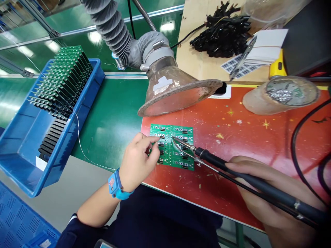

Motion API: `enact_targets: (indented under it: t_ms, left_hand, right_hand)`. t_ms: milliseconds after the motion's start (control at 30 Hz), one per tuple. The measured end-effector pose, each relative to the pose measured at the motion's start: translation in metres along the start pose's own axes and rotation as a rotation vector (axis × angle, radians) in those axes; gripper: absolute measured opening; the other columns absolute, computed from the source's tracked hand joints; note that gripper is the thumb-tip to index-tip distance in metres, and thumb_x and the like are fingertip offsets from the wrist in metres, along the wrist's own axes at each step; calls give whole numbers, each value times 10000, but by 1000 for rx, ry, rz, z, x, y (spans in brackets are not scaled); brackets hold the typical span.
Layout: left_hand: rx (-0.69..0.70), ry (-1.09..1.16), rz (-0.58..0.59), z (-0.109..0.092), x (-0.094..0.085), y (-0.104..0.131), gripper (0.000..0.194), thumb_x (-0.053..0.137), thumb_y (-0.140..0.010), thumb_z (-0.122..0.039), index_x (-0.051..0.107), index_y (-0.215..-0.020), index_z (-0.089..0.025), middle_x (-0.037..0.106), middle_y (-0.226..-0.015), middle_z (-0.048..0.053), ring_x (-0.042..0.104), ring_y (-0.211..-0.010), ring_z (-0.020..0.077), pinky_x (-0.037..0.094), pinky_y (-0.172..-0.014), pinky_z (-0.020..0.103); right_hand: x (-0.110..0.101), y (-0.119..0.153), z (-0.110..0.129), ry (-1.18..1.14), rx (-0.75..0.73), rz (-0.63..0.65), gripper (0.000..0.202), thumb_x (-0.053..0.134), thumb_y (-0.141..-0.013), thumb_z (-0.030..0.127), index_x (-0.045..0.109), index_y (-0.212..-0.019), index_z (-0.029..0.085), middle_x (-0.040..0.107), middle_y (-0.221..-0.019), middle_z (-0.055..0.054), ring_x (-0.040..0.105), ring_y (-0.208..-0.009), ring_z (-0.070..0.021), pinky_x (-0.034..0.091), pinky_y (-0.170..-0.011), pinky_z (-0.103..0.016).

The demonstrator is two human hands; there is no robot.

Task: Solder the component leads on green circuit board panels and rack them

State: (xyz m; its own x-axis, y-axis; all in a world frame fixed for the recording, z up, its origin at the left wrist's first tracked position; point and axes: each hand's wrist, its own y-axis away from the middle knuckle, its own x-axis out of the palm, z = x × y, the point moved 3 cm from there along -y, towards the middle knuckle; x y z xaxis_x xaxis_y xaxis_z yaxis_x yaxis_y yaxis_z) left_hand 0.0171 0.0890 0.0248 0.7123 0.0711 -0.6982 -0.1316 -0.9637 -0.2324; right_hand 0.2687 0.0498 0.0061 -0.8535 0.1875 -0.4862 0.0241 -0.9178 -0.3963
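A green circuit board (pixel 169 156) with rows of small parts lies flat on the red mat (pixel 222 137). My left hand (pixel 141 158), with a blue watch on its wrist, is over the board's left edge, thumb and forefinger curled near each other; whether anything is between them is too small to tell. In my right hand (pixel 269 193) is a black soldering iron (pixel 214 159) with a thin metal tube alongside. The iron's tip is over the upper middle of the board, right of my left fingertips.
A fume hood (pixel 165 86) hangs just behind the board. At left, a blue bin (pixel 90 93) holds stacked green boards (pixel 62 75). A plastic cup (pixel 261 100), a yellow tool (pixel 278 67) and black cables (pixel 222 36) are at right. White wire trails from the bin.
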Motion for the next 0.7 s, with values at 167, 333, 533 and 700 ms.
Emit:
enact_targets:
  t_ms: [167, 333, 533, 700]
  left_hand:
    - [-10, 23, -18, 3, -2, 3, 150, 563, -896, -145, 695, -967, -153, 572, -723, 13, 544, -615, 115, 502, -601, 256]
    - [-68, 44, -38, 4, -5, 4, 93, 584, -900, -179, 659, -845, -169, 629, -708, 5, 565, -601, 104, 489, -588, 234]
    - [-146, 179, -2, 9, 0, 6, 104, 557, -937, -216, 653, -976, -204, 614, -573, -65, 514, -435, 64, 442, -473, 182]
    - [-153, 189, -12, 16, 8, 3, 122, 548, -944, -217, 661, -988, -208, 703, -819, 5, 621, -664, 110, 514, -621, 229]
  right_hand:
    - [1, 2, -11, -16, -41, 39, 221, 605, -830, 197, 686, -1018, 282, 708, -865, -45, 700, -739, -208, 598, -632, -323]
    - [4, -3, -13, 15, -107, 88, 244, 608, -824, 169, 669, -1036, 273, 705, -859, -33, 700, -711, -171, 598, -621, -259]
    - [6, -8, -11, 26, -141, 86, 218, 598, -820, 179, 670, -1012, 255, 710, -844, -37, 709, -700, -164, 601, -640, -234]
    - [6, -7, -9, 13, -130, 73, 221, 611, -817, 186, 676, -1010, 271, 720, -843, -25, 716, -707, -170, 600, -632, -238]
